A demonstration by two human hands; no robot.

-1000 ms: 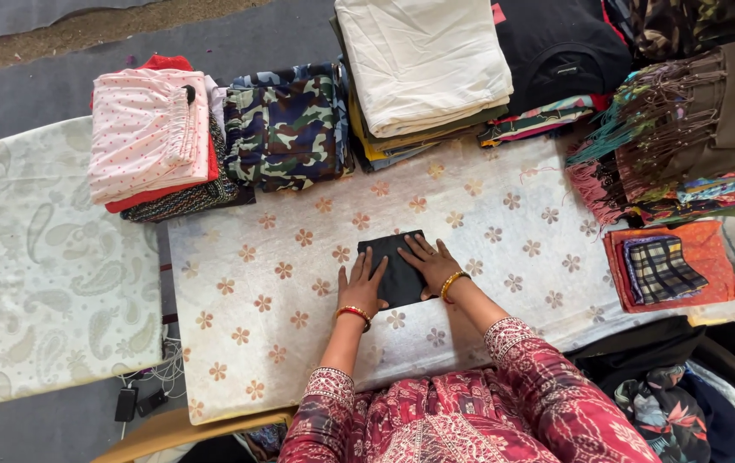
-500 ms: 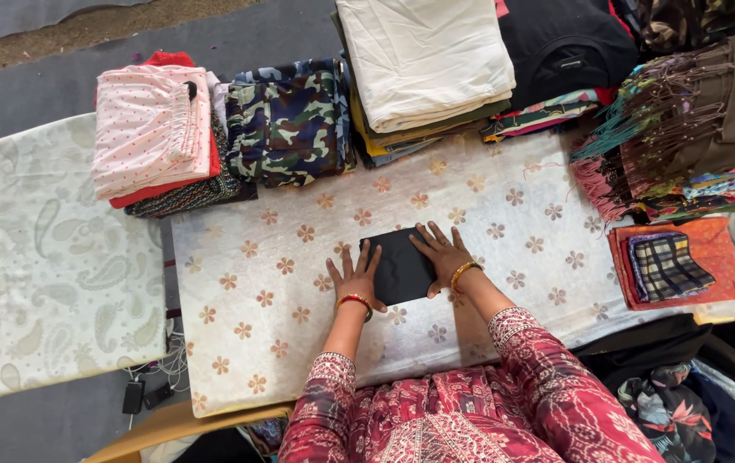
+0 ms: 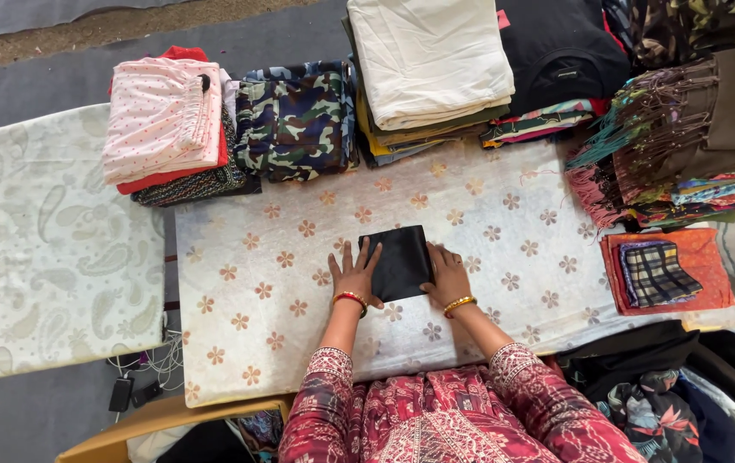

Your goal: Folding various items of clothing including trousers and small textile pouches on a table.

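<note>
Fingers (image 3: pixel 359 257) of the left hand (image 3: pixel 353 276) lie spread and flat, released, their tips pressing the left edge of a small folded black cloth (image 3: pixel 397 261). The right hand (image 3: pixel 447 276) rests flat on the cloth's right lower edge, fingers loose and extended, gripping nothing. The cloth lies near the middle of the worktop (image 3: pixel 256 300), which is covered by a cream sheet with tan flower prints. Each wrist wears a bangle.

Along the far edge sit folded stacks: a pink dotted pile (image 3: pixel 162 120) at the left, a camouflage pile (image 3: pixel 294 120) beside it, a cream pile (image 3: pixel 427 60) and a black garment (image 3: pixel 560 51) further right. Fringed scarves (image 3: pixel 684 146) lie at the right, and below them a checked cloth on an orange one (image 3: pixel 667 273). A pale paisley sheet (image 3: pixel 42 257) covers the surface at the left.
</note>
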